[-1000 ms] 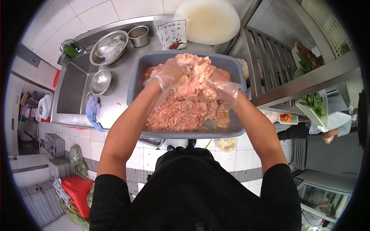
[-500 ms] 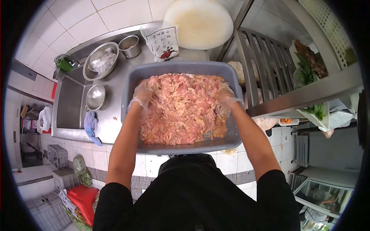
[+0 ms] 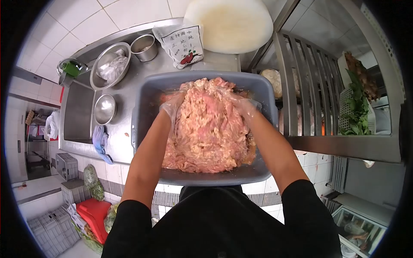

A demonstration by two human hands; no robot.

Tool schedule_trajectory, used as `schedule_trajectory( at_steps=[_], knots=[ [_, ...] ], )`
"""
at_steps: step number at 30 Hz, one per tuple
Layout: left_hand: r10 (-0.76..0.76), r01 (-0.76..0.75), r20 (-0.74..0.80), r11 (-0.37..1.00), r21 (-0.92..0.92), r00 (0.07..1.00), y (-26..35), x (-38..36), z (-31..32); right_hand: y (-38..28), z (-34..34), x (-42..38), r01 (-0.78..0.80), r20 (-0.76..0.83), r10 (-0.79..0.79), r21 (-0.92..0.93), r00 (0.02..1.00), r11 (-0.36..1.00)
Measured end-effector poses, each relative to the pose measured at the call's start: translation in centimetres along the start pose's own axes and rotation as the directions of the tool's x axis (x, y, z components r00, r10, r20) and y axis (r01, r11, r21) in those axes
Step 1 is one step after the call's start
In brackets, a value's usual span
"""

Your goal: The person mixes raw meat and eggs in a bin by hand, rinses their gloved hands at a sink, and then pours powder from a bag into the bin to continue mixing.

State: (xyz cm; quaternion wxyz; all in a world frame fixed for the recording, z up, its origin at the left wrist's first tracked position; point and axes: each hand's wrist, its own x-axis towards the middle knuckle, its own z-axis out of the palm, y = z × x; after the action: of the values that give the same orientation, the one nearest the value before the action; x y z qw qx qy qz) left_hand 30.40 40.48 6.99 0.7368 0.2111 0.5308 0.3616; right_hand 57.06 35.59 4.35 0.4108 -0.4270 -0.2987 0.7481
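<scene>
A big heap of raw sliced meat [image 3: 209,129], pink and wet with a pale coating, fills much of a grey plastic tub [image 3: 148,92]. My left hand [image 3: 174,102], in a clear plastic glove, grips the heap from its left side. On the opposite side my right hand [image 3: 244,105], gloved the same way, holds the meat too. The fingers of both hands are partly sunk in or behind the meat. Between my hands the heap is bunched up and blurred by motion. Reddish-brown liquid shows around the edges inside the tub.
Behind the tub stand a printed white bag [image 3: 183,45] and a round board [image 3: 230,26]. To the left are a steel pot [image 3: 144,48], a bowl with plastic film [image 3: 95,69], a small bowl [image 3: 105,109], a blue cloth [image 3: 100,139] and a sink [image 3: 77,116]. A metal rack [image 3: 340,144] borders the right.
Both hands have moved inward from the tub's sides, gathering the meat into a taller mound. The heap has come away from the tub's far corners. The view has shifted slightly.
</scene>
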Motion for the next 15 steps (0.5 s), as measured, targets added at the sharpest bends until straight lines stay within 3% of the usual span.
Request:
schedule_trajectory(
  at_steps=[8, 9, 10, 12, 13, 14, 15],
  knots=[
    [-0.255, 0.265, -0.076, 0.942, 0.208, 0.964, 3.4, -8.8, 5.3, -0.8, 1.1, 0.4, 0.127, 0.439, -0.129, 0.034, 0.889, 0.991],
    [-0.128, 0.158, 0.312, 0.985, -0.072, 0.941, -0.6, -2.2, 0.2, -0.9, 1.5, 0.4, 0.146, 0.486, -0.147, 0.041, 0.861, 0.988],
    [-0.129, 0.159, 0.316, 0.985, -0.071, 0.94, 0.1, -4.4, 1.2, -1.3, 2.8, 0.1, 0.149, 0.484, -0.149, 0.039, 0.862, 0.988],
    [0.101, -0.017, 0.404, 0.978, -0.208, 0.909, 2.1, -11.2, 4.2, -3.6, 7.0, -1.5, 0.131, 0.339, 0.051, -0.492, 0.939, 0.861],
    [0.024, -0.021, 0.342, 1.0, -0.012, 0.94, 1.4, -9.3, 2.5, -5.8, 10.1, -5.9, 0.083, 0.234, 0.083, -0.621, 0.969, 0.779],
    [0.018, -0.014, 0.343, 1.0, -0.016, 0.939, 1.3, -10.9, 2.6, -4.7, 10.6, -7.3, 0.075, 0.228, 0.089, -0.622, 0.97, 0.779],
    [-0.006, -0.018, 0.297, 0.997, 0.079, 0.955, 1.5, -13.5, 3.0, -3.7, 10.9, -8.4, 0.126, 0.319, 0.088, -0.593, 0.944, 0.795]
  ],
)
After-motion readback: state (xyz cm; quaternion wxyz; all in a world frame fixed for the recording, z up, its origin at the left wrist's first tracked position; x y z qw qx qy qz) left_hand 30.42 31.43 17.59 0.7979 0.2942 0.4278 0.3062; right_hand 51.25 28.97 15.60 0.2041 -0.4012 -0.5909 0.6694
